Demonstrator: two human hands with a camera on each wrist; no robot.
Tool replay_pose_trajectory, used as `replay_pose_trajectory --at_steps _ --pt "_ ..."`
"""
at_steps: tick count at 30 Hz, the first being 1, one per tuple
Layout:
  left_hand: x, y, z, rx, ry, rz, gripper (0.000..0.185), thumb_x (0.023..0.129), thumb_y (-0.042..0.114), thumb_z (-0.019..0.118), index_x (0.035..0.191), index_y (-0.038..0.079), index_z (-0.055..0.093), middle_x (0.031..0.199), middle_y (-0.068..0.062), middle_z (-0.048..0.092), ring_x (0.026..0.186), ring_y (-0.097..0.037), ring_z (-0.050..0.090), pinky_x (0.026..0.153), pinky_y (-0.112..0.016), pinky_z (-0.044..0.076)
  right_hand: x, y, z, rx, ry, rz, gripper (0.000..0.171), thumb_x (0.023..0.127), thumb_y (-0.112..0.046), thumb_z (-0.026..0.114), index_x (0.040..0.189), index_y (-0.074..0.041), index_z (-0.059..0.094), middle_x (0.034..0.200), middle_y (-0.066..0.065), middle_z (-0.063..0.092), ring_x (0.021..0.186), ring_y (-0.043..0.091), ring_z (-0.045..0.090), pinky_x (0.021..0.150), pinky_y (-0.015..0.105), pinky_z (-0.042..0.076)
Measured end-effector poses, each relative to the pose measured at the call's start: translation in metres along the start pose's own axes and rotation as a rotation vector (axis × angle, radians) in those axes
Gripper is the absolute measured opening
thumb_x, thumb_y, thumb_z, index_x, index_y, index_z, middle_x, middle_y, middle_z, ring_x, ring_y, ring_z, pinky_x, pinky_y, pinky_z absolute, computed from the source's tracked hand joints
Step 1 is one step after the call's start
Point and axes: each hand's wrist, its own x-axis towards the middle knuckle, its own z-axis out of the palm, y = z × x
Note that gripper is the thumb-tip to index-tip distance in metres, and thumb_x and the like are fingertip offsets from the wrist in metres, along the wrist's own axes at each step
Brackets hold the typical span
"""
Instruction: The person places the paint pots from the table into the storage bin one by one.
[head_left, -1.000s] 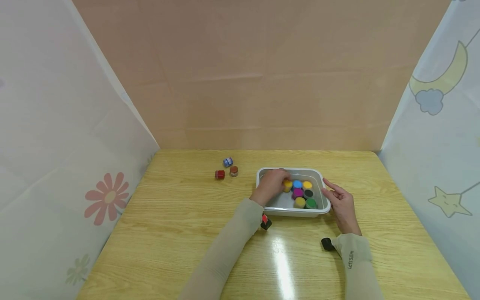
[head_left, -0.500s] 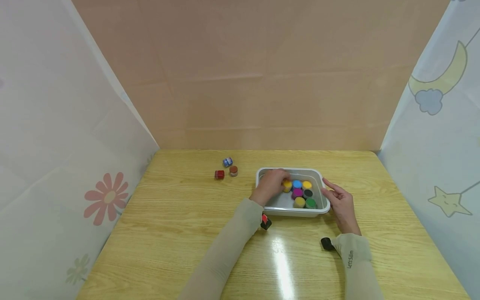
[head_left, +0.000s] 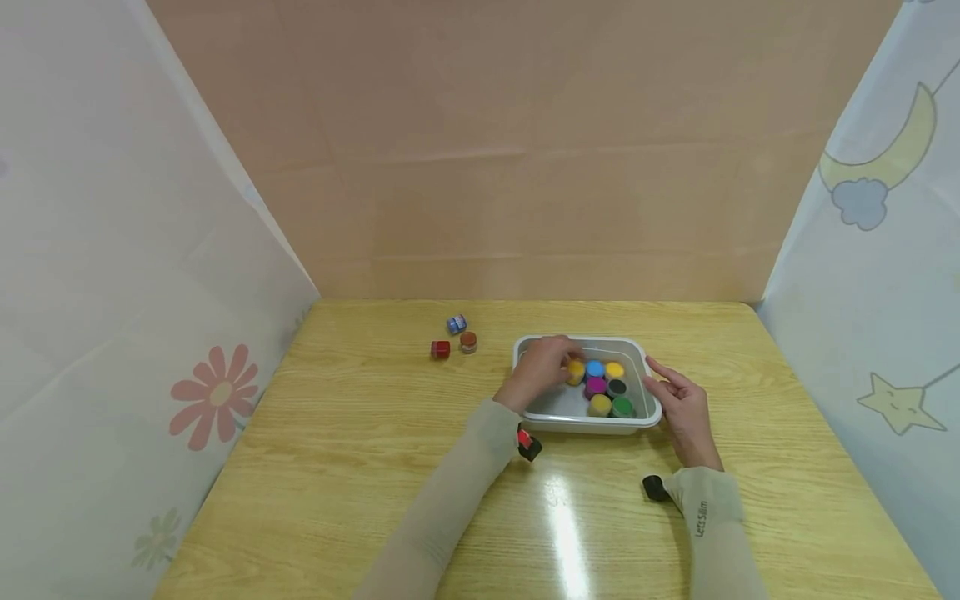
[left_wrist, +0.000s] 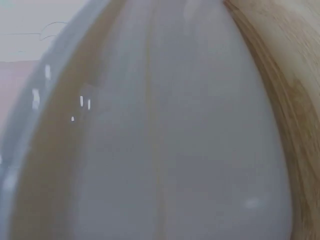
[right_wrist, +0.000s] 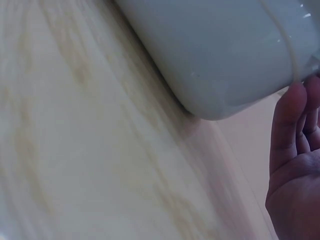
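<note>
From the head view, the left hand [head_left: 542, 372] is down inside the white tub [head_left: 577, 421], fingers curled around the orange-yellow paint pot [head_left: 575, 371] at the tub's ten o'clock corner of the cluster. Around that pot sit the others: a blue pot [head_left: 595, 368] and a yellow pot [head_left: 615, 369] at twelve o'clock, a magenta pot [head_left: 596, 386] and a black pot [head_left: 617, 387] in the middle, an ochre pot [head_left: 599, 405] and a green pot [head_left: 622, 407] at six o'clock. The right hand [head_left: 681, 410] lies at the tub's three o'clock side, fingers straight and relaxed, resting against the rim.

The right wrist view shows what the head view cannot: the tub's outer corner [right_wrist: 225, 60] from below, with a fingertip [right_wrist: 290, 120] just touching its edge and the wooden table [right_wrist: 75, 150] beneath. The left wrist view gives only the tub's pale inside wall [left_wrist: 175, 140], blurred; no fingers or pot show there.

Well apart, at ten o'clock on the table, three loose pots stand together: a blue-lidded pot [head_left: 456, 323], a brown pot [head_left: 468, 342], a red pot [head_left: 440, 349].
</note>
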Motion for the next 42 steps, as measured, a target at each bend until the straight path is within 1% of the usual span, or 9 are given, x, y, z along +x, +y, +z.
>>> replay_pose_trajectory --at_steps 5,10,17,21,27,32,35,39,42 --pt "-0.009 0.0 -0.012 -0.096 0.022 0.009 0.03 0.091 0.005 0.078 0.119 0.015 0.076 0.116 0.0 0.075 0.096 -0.009 0.067 0.082 -0.018 0.054 0.0 -0.002 -0.001 -0.001 0.005 0.01 0.045 0.096 -0.019 0.076 0.14 -0.014 0.066 0.069 -0.005 0.07 0.053 0.002 0.047 0.047 0.023 0.037" --pt "-0.023 -0.01 -0.025 -0.141 0.08 0.037 0.03 0.092 0.01 0.078 0.122 0.015 0.075 0.12 0.0 0.074 0.097 -0.008 0.068 0.086 -0.019 0.055 -0.002 -0.002 0.0 -0.017 0.014 0.014 0.046 0.096 -0.019 0.075 0.14 -0.013 0.065 0.067 -0.006 0.069 0.052 0.003 0.045 0.046 0.024 0.035" --pt "-0.044 -0.045 -0.048 -0.261 0.161 0.073 0.032 0.096 0.01 0.075 0.127 0.009 0.071 0.124 -0.008 0.072 0.11 -0.024 0.068 0.096 -0.033 0.058 -0.001 -0.001 0.002 -0.02 0.019 0.006 0.043 0.097 -0.017 0.075 0.138 -0.015 0.067 0.066 -0.006 0.069 0.051 0.002 0.044 0.046 0.024 0.034" --pt "-0.055 -0.071 -0.058 -0.271 0.254 0.034 0.032 0.098 0.011 0.072 0.13 0.01 0.07 0.128 -0.009 0.07 0.115 -0.028 0.065 0.099 -0.043 0.056 -0.001 0.0 0.001 -0.003 0.014 0.007 0.044 0.096 -0.017 0.075 0.139 -0.013 0.066 0.068 -0.005 0.07 0.051 0.002 0.047 0.046 0.022 0.037" --pt "-0.066 -0.11 -0.066 -0.18 0.321 -0.11 0.036 0.098 0.012 0.072 0.133 0.012 0.068 0.136 -0.01 0.066 0.122 -0.034 0.062 0.101 -0.051 0.054 -0.002 0.001 0.001 0.0 0.008 0.019 0.046 0.096 -0.02 0.076 0.14 -0.014 0.065 0.069 -0.005 0.07 0.055 0.003 0.051 0.049 0.018 0.043" --pt "-0.068 -0.133 -0.059 0.006 0.295 -0.153 0.035 0.097 0.008 0.071 0.132 0.007 0.069 0.133 -0.012 0.068 0.127 -0.032 0.061 0.108 -0.049 0.051 -0.002 0.001 0.0 -0.005 0.009 0.024 0.046 0.096 -0.02 0.076 0.14 -0.014 0.065 0.07 -0.004 0.07 0.058 0.002 0.054 0.05 0.017 0.045" --pt "-0.069 -0.14 -0.055 0.091 0.271 -0.16 0.033 0.097 0.008 0.069 0.131 0.007 0.07 0.131 -0.011 0.069 0.126 -0.029 0.061 0.11 -0.045 0.049 -0.002 0.001 0.0 -0.006 -0.004 0.024 0.047 0.096 -0.02 0.076 0.141 -0.014 0.064 0.071 -0.004 0.071 0.058 0.002 0.054 0.051 0.017 0.046" --pt "-0.07 -0.138 -0.055 0.118 0.279 -0.138 0.031 0.095 0.004 0.07 0.126 0.006 0.071 0.131 -0.012 0.069 0.128 -0.03 0.061 0.113 -0.046 0.047 -0.002 0.0 0.0 -0.015 -0.005 0.022 0.047 0.096 -0.021 0.076 0.141 -0.014 0.064 0.071 -0.004 0.071 0.058 0.002 0.053 0.051 0.017 0.045" --pt "-0.07 -0.136 -0.054 0.117 0.284 -0.121 0.028 0.095 0.003 0.07 0.123 0.005 0.073 0.127 -0.011 0.07 0.122 -0.029 0.063 0.109 -0.045 0.05 -0.002 0.0 0.0 -0.02 0.005 0.021 0.047 0.096 -0.021 0.076 0.141 -0.015 0.065 0.07 -0.005 0.07 0.056 0.002 0.05 0.049 0.018 0.042"
